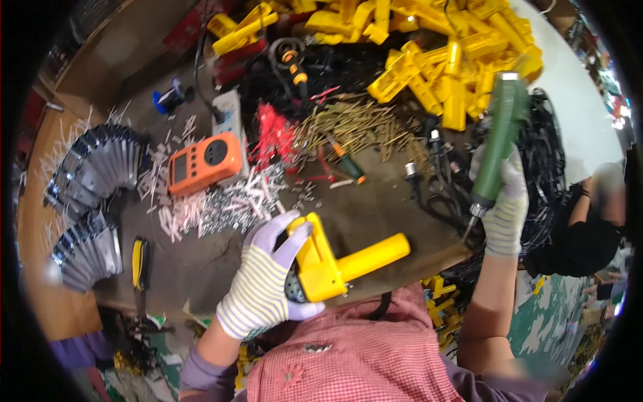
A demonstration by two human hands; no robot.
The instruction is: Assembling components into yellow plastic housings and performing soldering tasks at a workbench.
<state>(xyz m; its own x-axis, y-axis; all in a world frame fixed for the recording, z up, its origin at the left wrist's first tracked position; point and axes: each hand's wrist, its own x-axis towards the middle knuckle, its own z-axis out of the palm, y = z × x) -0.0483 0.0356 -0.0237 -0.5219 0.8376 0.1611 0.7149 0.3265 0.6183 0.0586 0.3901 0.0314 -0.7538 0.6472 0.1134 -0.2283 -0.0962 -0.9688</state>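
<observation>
My left hand [264, 281], in a striped knit glove, is closed around a yellow plastic housing [321, 268] with a handle sticking out to the right. A dark rounded part shows at the housing's lower left, partly behind my fingers. On the right, my gloved right hand [504, 208] grips a green electric screwdriver [499, 141]. The driver's bit points down toward the table's front edge, apart from the housing. Black cables with plugs [435, 174] lie just left of the driver.
Yellow housings [455, 53] pile up at the back right. An orange meter [204, 163] stands left of centre beside heaps of small pink-and-silver pieces [221, 208]. Brass-coloured strips [368, 127], a soldering iron [293, 63], a utility knife [140, 264] and stacked metal parts [94, 167] surround the work area. Another person [583, 221] sits at the right.
</observation>
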